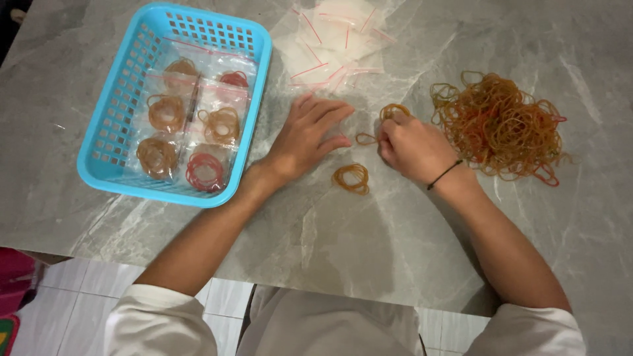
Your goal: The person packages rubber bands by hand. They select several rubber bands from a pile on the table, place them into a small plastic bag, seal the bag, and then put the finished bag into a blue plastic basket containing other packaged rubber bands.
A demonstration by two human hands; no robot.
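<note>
While both forearms stretch out across it, the grey marble-patterned stone tabletop (369, 250) fills nearly the whole view, with pale floor tiles (79, 290) showing below its near edge. Next in size, the light blue perforated plastic basket (125, 99) sits at the far left, and inside it lie small clear zip bags of sorted rubber bands (198, 125), most tan, two of them red. Over on the right, the big tangled heap of tan and reddish rubber bands (501, 125) spreads loose on the stone, just beside the right wrist. At the top centre, a loose stack of empty clear plastic bags with red seal strips (336, 39) rests flat. Now the hands: the left hand (306, 142) lies palm down and relaxed, fingers spread on the table, gripping nothing, between the basket and the other hand. The right hand (412, 148), a thin black cord bracelet (444, 175) round its wrist, is curled, its fingertips pinching a few tan rubber bands (394, 111) that loop out above and to the left of the knuckles. Smallest of all, a little bundle of tan rubber bands (351, 178) lies alone on the stone just in front of both hands, touching neither.
</note>
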